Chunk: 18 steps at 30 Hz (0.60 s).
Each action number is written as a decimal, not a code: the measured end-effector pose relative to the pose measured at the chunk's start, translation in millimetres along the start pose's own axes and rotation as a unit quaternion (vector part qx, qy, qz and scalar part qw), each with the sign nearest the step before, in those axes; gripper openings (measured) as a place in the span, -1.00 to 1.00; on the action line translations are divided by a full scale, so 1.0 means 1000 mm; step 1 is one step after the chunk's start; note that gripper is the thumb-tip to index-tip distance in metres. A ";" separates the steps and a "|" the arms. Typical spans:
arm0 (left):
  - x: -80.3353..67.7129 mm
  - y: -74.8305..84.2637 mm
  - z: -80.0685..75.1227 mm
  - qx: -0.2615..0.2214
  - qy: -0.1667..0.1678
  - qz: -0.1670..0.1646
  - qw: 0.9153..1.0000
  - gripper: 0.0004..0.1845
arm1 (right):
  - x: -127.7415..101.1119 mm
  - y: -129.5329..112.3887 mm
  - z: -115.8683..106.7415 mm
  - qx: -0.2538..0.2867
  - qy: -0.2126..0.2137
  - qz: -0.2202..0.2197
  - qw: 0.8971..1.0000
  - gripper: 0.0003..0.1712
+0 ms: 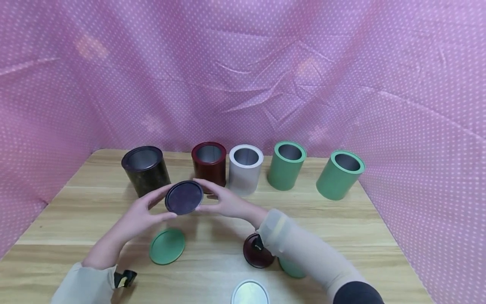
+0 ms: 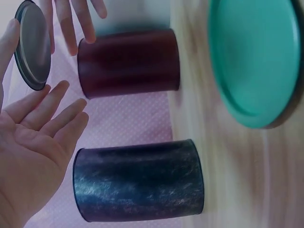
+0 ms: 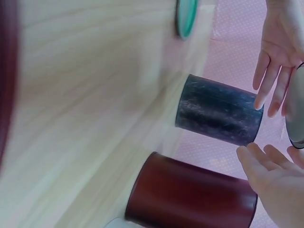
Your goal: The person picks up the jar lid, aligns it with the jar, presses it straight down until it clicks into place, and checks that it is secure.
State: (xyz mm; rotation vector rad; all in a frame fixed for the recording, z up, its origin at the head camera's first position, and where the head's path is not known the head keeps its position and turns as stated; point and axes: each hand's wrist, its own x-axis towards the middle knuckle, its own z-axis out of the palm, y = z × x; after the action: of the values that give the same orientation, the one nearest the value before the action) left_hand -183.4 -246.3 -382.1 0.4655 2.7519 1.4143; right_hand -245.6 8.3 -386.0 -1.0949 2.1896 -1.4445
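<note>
Now dark lid (image 1: 184,197) between both hands' fingers (image 1: 161,216)

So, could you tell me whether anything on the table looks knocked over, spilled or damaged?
Nothing stands out. All five tins stand upright and open along the back, from the black tin to the green tin. Loose lids lie flat; both hands hold the dark lid.
</note>
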 end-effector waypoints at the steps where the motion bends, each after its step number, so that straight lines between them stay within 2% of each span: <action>1: 0.000 0.000 -0.002 0.003 0.006 0.000 1.000 -0.19 | 0.003 -0.001 0.001 0.002 0.006 -0.005 1.000 -0.14; 9: 0.002 0.003 -0.016 0.005 0.054 0.026 0.998 -0.22 | 0.024 -0.013 0.006 0.014 0.037 -0.012 0.999 -0.13; 18: 0.005 0.006 -0.035 0.011 0.080 -0.013 0.997 -0.16 | 0.049 -0.026 0.009 0.002 0.059 -0.008 0.998 -0.14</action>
State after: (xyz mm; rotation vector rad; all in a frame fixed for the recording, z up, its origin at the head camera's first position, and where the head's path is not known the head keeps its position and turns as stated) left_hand -192.1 -269.3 -355.8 0.3303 2.8874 1.4796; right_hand -261.8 -38.9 -360.0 -1.0542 2.2602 -1.5576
